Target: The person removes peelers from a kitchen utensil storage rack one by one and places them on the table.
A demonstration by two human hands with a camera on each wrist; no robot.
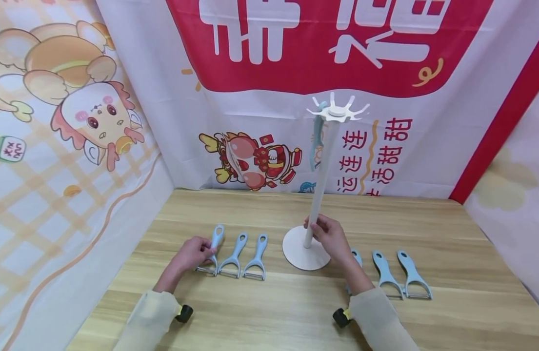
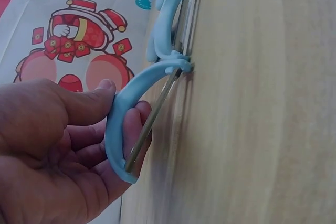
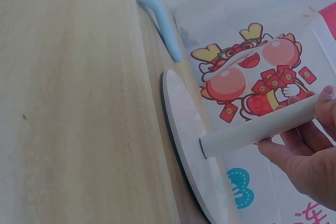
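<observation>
In the head view, my left hand (image 1: pixel 193 253) pinches the leftmost of three light-blue peelers (image 1: pixel 217 236) left of a white stand. The left wrist view shows the thumb on one side of this peeler's curved head (image 2: pixel 116 124), the fingers behind it. My right hand (image 1: pixel 332 237) grips the lower pole (image 1: pixel 322 187) of the stand, just above its round base (image 1: pixel 294 247). From the stand's hooked top (image 1: pixel 337 112) hangs another blue peeler (image 1: pixel 317 134). Two more peelers, a middle one (image 1: pixel 235 254) and a right one (image 1: pixel 257 254), lie beside my left hand.
Right of the stand lie three more peelers, including one at the far right (image 1: pixel 408 267); my right forearm partly covers the nearest (image 1: pixel 356 255). Printed cloth (image 1: pixel 247 112) hangs behind the wooden table (image 1: pixel 269 317), and another patterned cloth (image 1: pixel 76 195) stands along its left side.
</observation>
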